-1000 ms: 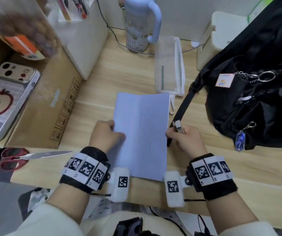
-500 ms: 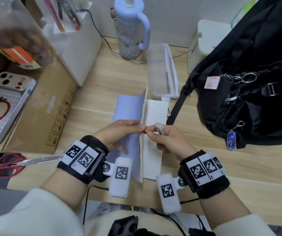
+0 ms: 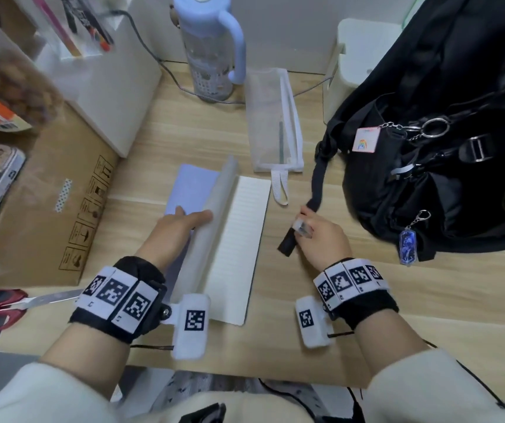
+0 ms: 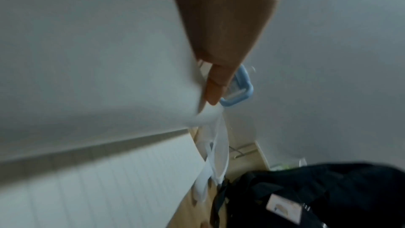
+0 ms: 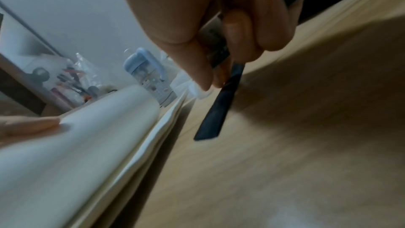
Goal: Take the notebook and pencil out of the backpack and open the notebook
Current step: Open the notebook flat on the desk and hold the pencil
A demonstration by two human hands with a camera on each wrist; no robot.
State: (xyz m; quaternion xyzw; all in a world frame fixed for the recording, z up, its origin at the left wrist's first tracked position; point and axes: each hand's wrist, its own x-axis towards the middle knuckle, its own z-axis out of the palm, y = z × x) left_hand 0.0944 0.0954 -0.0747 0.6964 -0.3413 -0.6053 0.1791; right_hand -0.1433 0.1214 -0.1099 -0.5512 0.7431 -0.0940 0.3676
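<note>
Notebook [image 3: 230, 239] out, nearly open: our left hand [image 3: 181, 222], fingers flat, presses its cover leftward; right hand [image 3: 321, 236] pinches a small clear object. Pencil [image 3: 281, 138] remains inside mesh pouch [image 3: 272, 120].

Lavender notebook [image 3: 194, 190] with lined white pages, black backpack [image 3: 446, 166]

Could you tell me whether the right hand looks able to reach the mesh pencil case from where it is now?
Probably yes: the mesh pencil case lies on bare desk beyond the right hand, but that hand already grips the black strap.
</note>
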